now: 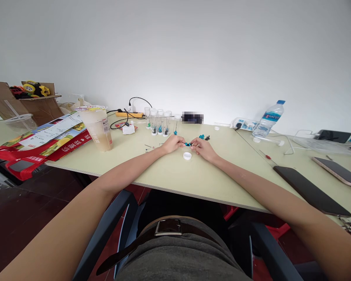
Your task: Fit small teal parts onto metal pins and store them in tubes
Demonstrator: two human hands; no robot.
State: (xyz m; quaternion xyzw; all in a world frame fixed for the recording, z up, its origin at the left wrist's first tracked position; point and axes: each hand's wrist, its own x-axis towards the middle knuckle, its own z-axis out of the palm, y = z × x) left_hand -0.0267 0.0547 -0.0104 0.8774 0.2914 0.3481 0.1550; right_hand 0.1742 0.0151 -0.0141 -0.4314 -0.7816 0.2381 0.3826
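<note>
A small teal-blue piece (187, 144), too small to name, is held over the table between my two hands. My left hand (174, 143) pinches its left end with the fingertips, and my right hand (202, 148) is closed at its right end. Just below them lies a round white cap (187, 156), apart from the fingers. Beyond my right hand are several loose teal pieces (202, 136) with small black pieces (207, 138) beside them. Thin metal rods (148, 147) lie left of my left hand.
Several clear tubes with white caps (160, 124) stand behind my left hand. A drink cup (97, 130) and red bag (67, 146) are at left. To the right are a water bottle (268, 119), a power strip (245, 124) and a black phone (311, 190).
</note>
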